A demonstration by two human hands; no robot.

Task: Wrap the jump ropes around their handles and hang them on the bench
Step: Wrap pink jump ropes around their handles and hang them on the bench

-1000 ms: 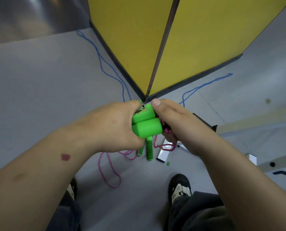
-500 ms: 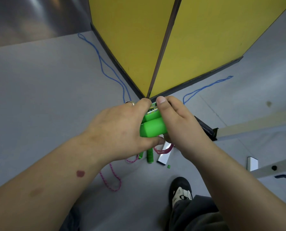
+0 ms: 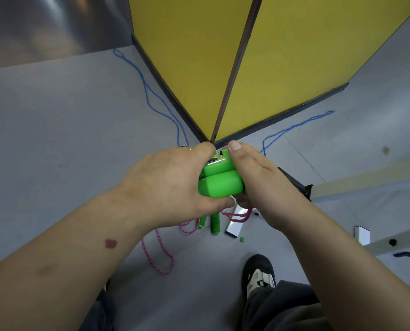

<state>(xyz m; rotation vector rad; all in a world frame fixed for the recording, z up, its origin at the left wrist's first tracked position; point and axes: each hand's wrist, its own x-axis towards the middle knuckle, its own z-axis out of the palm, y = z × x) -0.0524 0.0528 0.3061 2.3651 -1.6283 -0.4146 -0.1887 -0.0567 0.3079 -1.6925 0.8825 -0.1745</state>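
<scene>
- Pink braided jump rope [image 3: 159,249] mostly loose on grey floor, wrapping barely begun.
- L hand [image 3: 173,185] + R hand [image 3: 258,185] both clasp two fat green foam handles [image 3: 220,185].
- Thin blue braided rope [image 3: 151,91] untouched by yellow padded bench [image 3: 194,68]; nothing hung.

Grey floor [image 3: 56,139] all around. A blue rope [image 3: 151,91] trails along the yellow panel's [image 3: 187,56] base. A pink rope [image 3: 161,254] loops on the floor near a shoe [image 3: 258,273], beside a small green bit [image 3: 241,239].
</scene>
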